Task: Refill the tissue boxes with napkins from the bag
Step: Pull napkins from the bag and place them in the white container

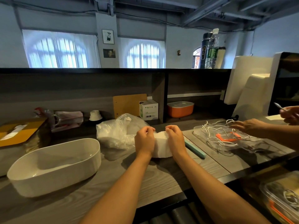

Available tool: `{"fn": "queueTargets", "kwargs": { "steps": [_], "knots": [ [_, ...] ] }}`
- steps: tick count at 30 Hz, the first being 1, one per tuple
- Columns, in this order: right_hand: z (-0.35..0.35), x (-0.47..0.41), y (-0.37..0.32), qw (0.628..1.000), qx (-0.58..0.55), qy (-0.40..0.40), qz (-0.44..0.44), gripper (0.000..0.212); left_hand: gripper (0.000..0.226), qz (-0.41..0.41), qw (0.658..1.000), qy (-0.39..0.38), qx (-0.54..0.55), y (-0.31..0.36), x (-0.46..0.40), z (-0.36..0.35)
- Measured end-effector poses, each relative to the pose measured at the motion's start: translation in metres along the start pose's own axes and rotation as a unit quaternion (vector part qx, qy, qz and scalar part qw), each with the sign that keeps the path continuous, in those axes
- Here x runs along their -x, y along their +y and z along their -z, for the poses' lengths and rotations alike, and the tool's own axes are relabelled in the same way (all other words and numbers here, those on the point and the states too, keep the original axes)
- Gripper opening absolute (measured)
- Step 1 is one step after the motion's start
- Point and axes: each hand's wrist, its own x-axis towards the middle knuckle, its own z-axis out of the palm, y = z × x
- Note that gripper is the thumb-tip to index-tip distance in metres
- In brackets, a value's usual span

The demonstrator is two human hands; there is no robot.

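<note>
Here, at the counter: you stood over a grey wood-grain worktop (161,183), both forearms stretched forward.
Left hand: your left hand (144,139) was curled, fingertips pinching the near-left edge of a white napkin stack (161,146).
Right hand: your right hand (175,138) mirrored it, fingers clenched on the stack's right edge.
Napkins: the stack lay on the worktop at 12 o'clock from you, between your hands, touching the mouth of the clear plastic bag (116,131); whether it was fully out of the bag could not be told.
Bag: it slumped at 11 o'clock, crumpled, with more white inside by the look of it.
Open box: a white oval tissue box (55,165) sat at 9 o'clock, lid off and nothing in it.
Second box: an orange tissue box (180,109) with a white lid waited on the shelf at 1 o'clock; its contents were hidden.
Bystander: another person's hands (249,126) worked white cords (221,135) at 2 o'clock.
Progress: early, by the evidence; one batch was in hand, no box visibly filled, and loading and closing were yet to come.
</note>
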Motion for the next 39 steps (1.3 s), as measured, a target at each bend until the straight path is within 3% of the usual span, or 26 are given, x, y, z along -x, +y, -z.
{"fn": "queueTargets", "kwargs": {
  "steps": [4,7,12,17,21,26,30,33,35,39],
  "knots": [
    [0.005,0.002,-0.001,1.000,-0.002,0.008,-0.020,0.019,0.029,0.057,0.997,-0.033,-0.038,-0.006,-0.004,0.000],
    [0.003,0.002,-0.002,0.997,0.079,-0.008,-0.004,0.026,0.041,0.032,0.996,-0.062,-0.046,-0.007,-0.003,-0.001],
    [0.005,0.015,-0.006,0.997,0.070,0.033,0.028,0.047,0.051,0.000,0.997,-0.010,-0.076,-0.003,0.004,0.003],
    [0.010,0.029,-0.018,0.994,0.064,-0.065,0.064,0.027,0.042,0.081,0.994,0.071,-0.026,0.006,0.010,0.014],
    [0.009,0.044,-0.023,0.990,-0.036,-0.137,0.026,0.054,0.041,0.130,0.987,0.082,0.037,0.017,0.011,0.030],
    [0.002,0.065,-0.031,0.987,-0.122,-0.107,0.006,0.051,0.049,0.026,0.999,-0.023,0.008,0.038,0.022,0.067],
    [-0.011,0.077,-0.050,0.981,-0.179,-0.067,-0.039,0.038,0.025,-0.028,0.993,-0.111,0.013,0.046,0.026,0.105],
    [-0.026,0.091,-0.074,0.965,-0.240,-0.068,-0.078,0.029,0.020,-0.046,0.987,-0.154,0.020,0.052,0.027,0.137],
    [-0.039,0.102,-0.091,0.958,-0.263,-0.066,-0.097,0.017,0.019,-0.021,0.981,-0.191,0.016,0.057,0.030,0.159],
    [-0.072,0.127,-0.118,0.960,-0.224,-0.100,-0.134,0.006,0.038,0.075,0.967,-0.243,0.007,0.061,0.032,0.201]
  ]
}}
